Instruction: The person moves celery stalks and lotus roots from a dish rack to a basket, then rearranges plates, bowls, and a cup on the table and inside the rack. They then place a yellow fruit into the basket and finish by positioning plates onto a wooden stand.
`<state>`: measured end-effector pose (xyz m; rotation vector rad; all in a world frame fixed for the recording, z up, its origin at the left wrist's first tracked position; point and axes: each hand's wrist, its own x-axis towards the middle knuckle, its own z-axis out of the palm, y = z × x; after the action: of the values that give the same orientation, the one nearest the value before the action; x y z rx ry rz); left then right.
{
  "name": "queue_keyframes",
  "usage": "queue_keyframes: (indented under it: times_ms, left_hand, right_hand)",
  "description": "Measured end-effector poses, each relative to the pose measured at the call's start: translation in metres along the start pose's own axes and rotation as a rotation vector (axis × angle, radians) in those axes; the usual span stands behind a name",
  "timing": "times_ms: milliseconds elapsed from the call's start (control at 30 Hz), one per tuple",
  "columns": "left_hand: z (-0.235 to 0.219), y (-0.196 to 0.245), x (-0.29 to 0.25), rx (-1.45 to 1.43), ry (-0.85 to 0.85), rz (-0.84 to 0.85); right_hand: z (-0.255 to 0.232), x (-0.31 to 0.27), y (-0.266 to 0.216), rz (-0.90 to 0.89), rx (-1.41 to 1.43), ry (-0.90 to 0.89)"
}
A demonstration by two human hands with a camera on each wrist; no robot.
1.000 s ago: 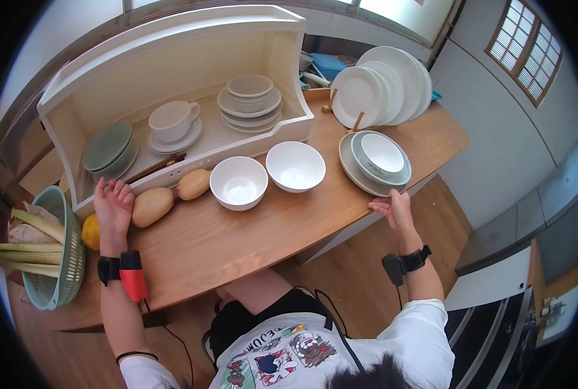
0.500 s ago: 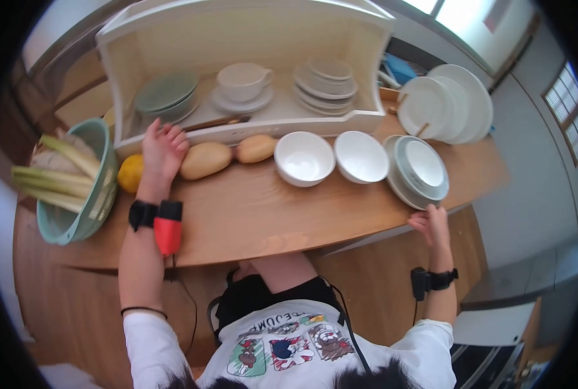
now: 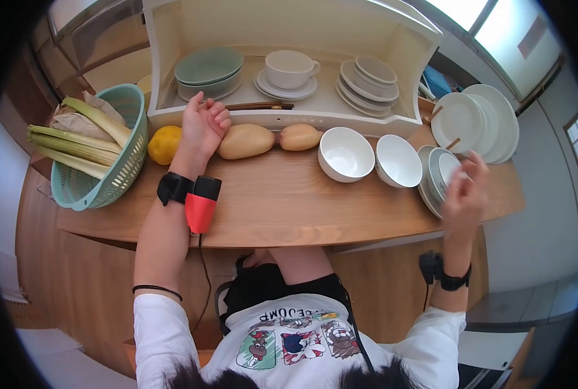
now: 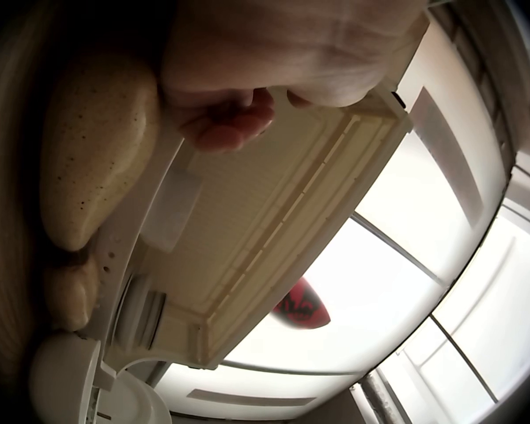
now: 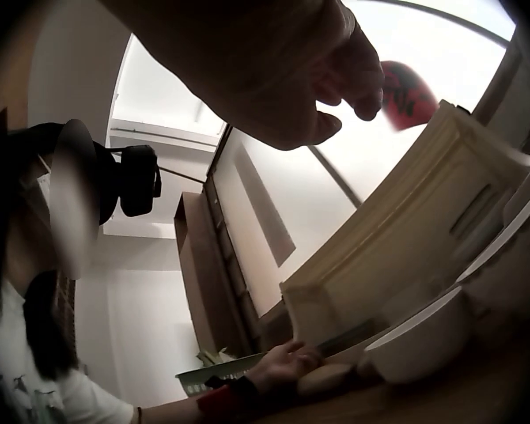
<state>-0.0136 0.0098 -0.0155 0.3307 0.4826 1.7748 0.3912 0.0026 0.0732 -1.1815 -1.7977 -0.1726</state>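
Left hand: my left hand [image 3: 205, 126] rests on the tabletop [image 3: 263, 201] against the front lip of the shelf [image 3: 289, 120]; fingers loosely curled on the lip, holding nothing.
Squash: the long squash [image 3: 245, 141] lies touching this hand's right side; in the left wrist view it [image 4: 93, 150] sits just beside my fingertips [image 4: 230, 124].
Handling: I judge it firm and fairly heavy, with smooth rounded skin that can roll. It is not fragile. The best hold looks like a full wrap round its thick middle, thumb underneath.
Neighbours: a smaller squash [image 3: 300, 137] lies end to end beyond it; a lemon [image 3: 164, 144] sits just left of my wrist, near the basket [image 3: 111, 175] of leeks.
Right hand: my right hand [image 3: 465, 191] is lifted off the tabletop, blurred, fingers spread and slack, gripping nothing. It hovers near the stacked plates and bowl [image 3: 439, 170].
Crockery: two white bowls [image 3: 346, 153] stand between my hands. I judge them hard, slick and breakable; take them by the rim.
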Motion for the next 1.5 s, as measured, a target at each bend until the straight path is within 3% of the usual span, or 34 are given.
queue_keyframes:
  times_ms: [133, 233, 300, 333, 400, 633, 833, 933, 1033, 1167, 1233, 1300, 1367, 1400, 1467, 1500]
  left_hand:
    - [0.001, 0.0, 0.0, 0.005, 0.028, 0.001]
    - [0.001, 0.0, 0.001, -0.006, 0.029, -0.003]
    - [-0.002, 0.001, 0.002, -0.014, 0.035, -0.003]
    - [-0.005, 0.001, 0.004, -0.021, 0.015, -0.023]
    - [-0.003, 0.001, 0.004, -0.026, 0.034, -0.035]
    - [0.001, 0.001, 0.002, -0.036, 0.052, -0.032]
    - [0.003, 0.001, 0.0, -0.045, 0.056, -0.025]
    - [0.003, 0.001, 0.0, -0.038, 0.047, -0.016]
    - [0.003, 0.001, 0.0, -0.025, 0.047, -0.01]
    - [0.0, -0.002, 0.004, -0.04, 0.073, -0.005]
    - [0.002, -0.001, 0.002, -0.029, 0.092, -0.008]
    - [0.002, -0.002, 0.002, -0.018, 0.112, -0.012]
    - [0.0, -0.002, 0.004, -0.025, 0.05, -0.016]
    - [0.003, -0.001, 0.0, -0.026, 0.05, -0.01]
    - [0.009, -0.001, -0.007, 0.062, 0.004, 0.067]
    - [0.006, -0.002, -0.004, 0.064, 0.005, 0.071]
  right_hand:
    - [0.053, 0.009, -0.059, -0.346, 0.187, -0.381]
    - [0.1, 0.011, -0.093, -0.492, 0.265, -0.507]
    - [0.13, 0.014, -0.107, -0.681, 0.219, -0.667]
    - [0.145, 0.014, -0.112, -0.69, 0.226, -0.668]
    - [0.173, 0.014, -0.119, -0.697, -0.077, -0.834]
    - [0.206, 0.01, -0.121, -0.843, -0.197, -0.854]
    - [0.21, 0.006, -0.116, -0.777, -0.207, -0.857]
    - [0.2, 0.008, -0.112, -0.788, -0.118, -0.827]
    - [0.174, 0.022, -0.124, -0.739, -0.156, -0.914]
    - [0.157, 0.046, -0.135, -0.743, 0.088, -0.787]
    - [0.147, 0.058, -0.15, -0.559, 0.206, -0.792]
    - [0.138, 0.067, -0.173, -0.532, 0.334, -0.743]
    - [0.14, 0.074, -0.197, -0.312, 0.588, -0.77]
    - [0.145, 0.076, -0.209, -0.318, 0.59, -0.771]
    - [0.158, 0.077, -0.238, -0.302, 0.986, -0.737]
    - [0.156, 0.076, -0.257, -0.277, 1.018, -0.758]
